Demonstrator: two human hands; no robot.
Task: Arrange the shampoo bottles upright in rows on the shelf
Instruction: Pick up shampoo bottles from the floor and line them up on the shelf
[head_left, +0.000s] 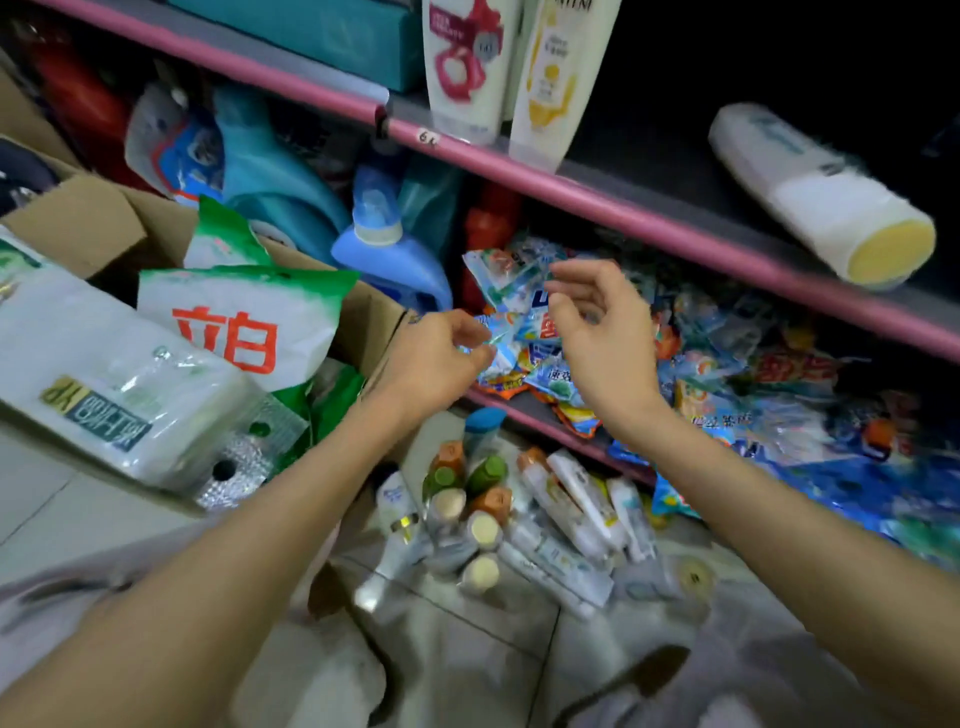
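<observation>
Two white shampoo bottles stand upright on the pink-edged shelf (649, 221): one with a red flower label (467, 67) and one with a yellow label (556, 78). Further right on that shelf, a white bottle with a yellow cap (815, 192) lies on its side. Several small shampoo bottles and tubes (519, 514) lie in a heap on the tiled floor below. My left hand (441, 353) and my right hand (597, 322) hover in front of the lower shelf, above the heap. Their fingers are loosely curled and I see nothing held in them.
Several blue and orange sachets (727, 364) crowd the lower shelf behind my hands. A blue detergent jug (389, 254) stands to their left. An open cardboard box (88, 218) at left holds green-and-white detergent bags (249, 322) and a tissue pack (104, 395). A teal box (322, 31) sits on the upper shelf.
</observation>
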